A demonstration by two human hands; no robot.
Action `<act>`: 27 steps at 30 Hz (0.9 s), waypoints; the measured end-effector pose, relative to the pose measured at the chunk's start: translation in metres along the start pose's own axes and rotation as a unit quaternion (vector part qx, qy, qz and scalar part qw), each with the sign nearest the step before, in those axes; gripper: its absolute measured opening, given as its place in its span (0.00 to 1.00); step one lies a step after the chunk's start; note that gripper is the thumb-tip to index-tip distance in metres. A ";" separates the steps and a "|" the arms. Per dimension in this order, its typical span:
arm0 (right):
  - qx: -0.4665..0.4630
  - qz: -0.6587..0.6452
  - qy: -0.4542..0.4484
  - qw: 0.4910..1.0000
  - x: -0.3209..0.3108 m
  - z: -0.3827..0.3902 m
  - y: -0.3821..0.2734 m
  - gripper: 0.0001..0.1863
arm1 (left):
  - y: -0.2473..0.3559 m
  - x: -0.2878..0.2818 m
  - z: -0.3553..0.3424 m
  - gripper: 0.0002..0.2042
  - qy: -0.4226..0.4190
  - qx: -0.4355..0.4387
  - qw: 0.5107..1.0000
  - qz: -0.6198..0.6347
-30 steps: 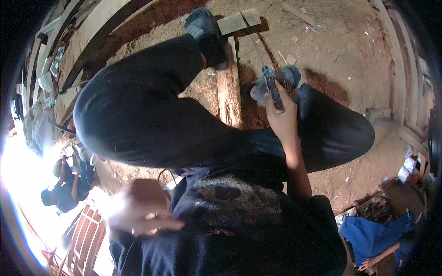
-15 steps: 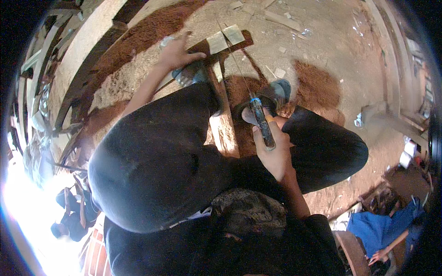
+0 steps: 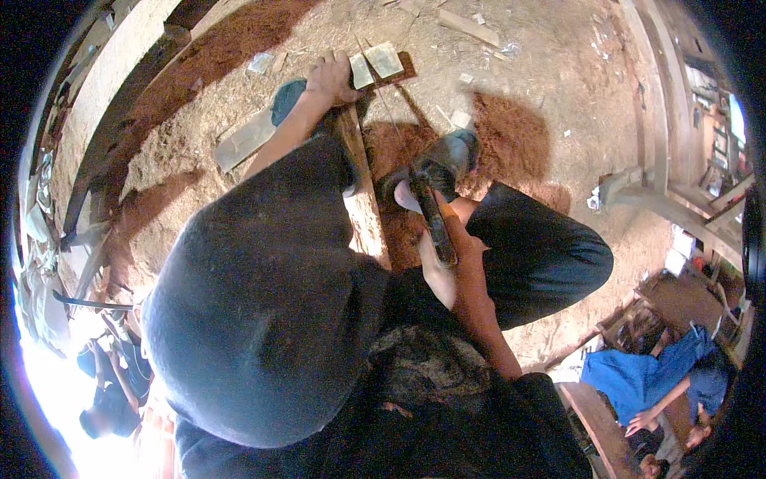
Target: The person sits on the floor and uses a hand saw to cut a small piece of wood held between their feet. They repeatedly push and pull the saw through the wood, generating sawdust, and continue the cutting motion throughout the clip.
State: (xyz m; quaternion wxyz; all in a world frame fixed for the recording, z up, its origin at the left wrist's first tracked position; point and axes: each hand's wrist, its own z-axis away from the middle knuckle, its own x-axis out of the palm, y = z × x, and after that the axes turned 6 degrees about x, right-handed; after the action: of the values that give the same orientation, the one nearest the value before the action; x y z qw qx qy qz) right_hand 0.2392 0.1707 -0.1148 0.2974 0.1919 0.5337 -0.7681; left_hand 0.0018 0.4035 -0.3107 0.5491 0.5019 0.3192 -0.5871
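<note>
Right hand (image 3: pixel 464 249) grips a saw (image 3: pixel 436 219), its blade (image 3: pixel 384 100) faint; left hand (image 3: pixel 329 78) clasps a partly hidden board (image 3: pixel 384 60).

Rough woodworking shop, dusty brown floor (image 3: pixel 570 88), scattered offcuts (image 3: pixel 469 29), long timber (image 3: pixel 120 76) at the left, pale wooden block (image 3: pixel 384 60)

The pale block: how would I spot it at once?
From the left knee, follow the left forearm up to the left hand. Just right of it is the pale block; unlike the nearby scraps, a dark line crosses its face.
</note>
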 end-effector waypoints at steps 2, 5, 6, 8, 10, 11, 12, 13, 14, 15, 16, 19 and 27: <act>0.005 -0.013 0.001 1.000 -0.007 0.018 -0.003 0.26 | 0.002 -0.003 -0.001 0.40 -0.012 0.000 1.000 -0.011; 0.107 -0.039 -0.012 0.993 -0.030 0.057 -0.001 0.24 | 0.018 0.023 -0.018 0.40 -0.007 0.021 1.000 0.010; 0.069 -0.056 0.007 0.996 -0.030 0.053 0.000 0.24 | 0.024 0.015 -0.018 0.40 0.002 0.024 1.000 0.018; 0.004 -0.058 0.005 0.998 -0.012 0.035 0.004 0.24 | -0.001 -0.007 0.007 0.40 0.009 0.008 1.000 0.008; -0.021 -0.008 -0.001 1.000 0.002 0.014 0.019 0.24 | -0.004 -0.009 0.009 0.39 0.016 0.011 1.000 0.006; 0.000 -0.001 -0.006 1.000 0.000 0.018 0.017 0.24 | -0.004 -0.011 0.009 0.39 0.022 0.014 1.000 0.002; 0.055 -0.029 -0.040 0.997 -0.007 0.030 0.007 0.24 | -0.009 -0.009 0.014 0.39 0.017 0.014 1.000 -0.006; 0.124 -0.055 -0.063 0.989 -0.017 0.036 0.004 0.24 | -0.001 0.002 -0.001 0.39 -0.003 0.013 1.000 -0.006; 0.122 -0.058 -0.051 0.989 -0.024 0.045 0.005 0.24 | 0.004 0.015 -0.010 0.38 -0.004 0.026 1.000 -0.015; 0.108 -0.050 -0.028 0.993 -0.034 0.055 0.005 0.24 | 0.013 0.015 -0.022 0.37 0.015 0.039 0.999 -0.019; 0.095 -0.047 -0.020 0.994 -0.041 0.062 0.004 0.24 | 0.012 0.020 -0.017 0.36 0.022 0.040 0.999 -0.026; 0.091 -0.023 -0.086 0.992 -0.026 0.020 -0.014 0.31 | 0.016 0.006 -0.009 0.36 0.007 0.036 0.999 0.014; 0.091 -0.061 -0.089 0.990 -0.031 0.048 0.004 0.31 | -0.001 0.000 0.006 0.36 0.003 0.005 0.999 -0.039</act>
State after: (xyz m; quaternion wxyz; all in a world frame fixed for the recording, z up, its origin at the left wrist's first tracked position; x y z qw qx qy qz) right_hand 0.2665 0.1327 -0.0815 0.2775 0.1158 0.4436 -0.8443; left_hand -0.0006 0.3979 -0.3095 0.5225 0.4936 0.3377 -0.6077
